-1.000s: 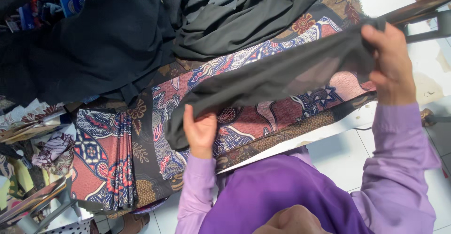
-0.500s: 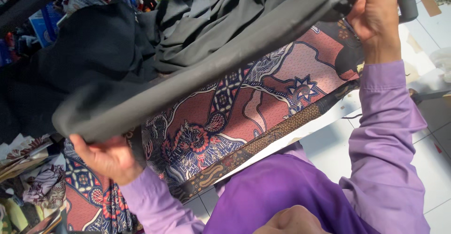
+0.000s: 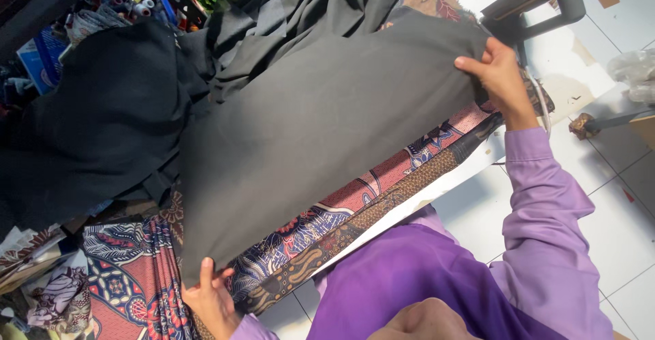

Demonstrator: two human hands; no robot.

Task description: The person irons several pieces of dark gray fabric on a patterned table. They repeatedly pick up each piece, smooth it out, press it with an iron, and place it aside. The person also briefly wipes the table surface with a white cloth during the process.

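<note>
Batik cloth (image 3: 382,196) under grey fabric (image 3: 321,128), black fabric (image 3: 102,121) beside

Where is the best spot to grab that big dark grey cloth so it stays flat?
Probably at its two near corners, coming in from the edge closest to the person. The dark grey cloth lies spread over the patterned fabric, and its near edge runs straight between the left hand and the right hand, each pinching a corner. Gripping both ends should keep that edge taut and unwrinkled.
</note>
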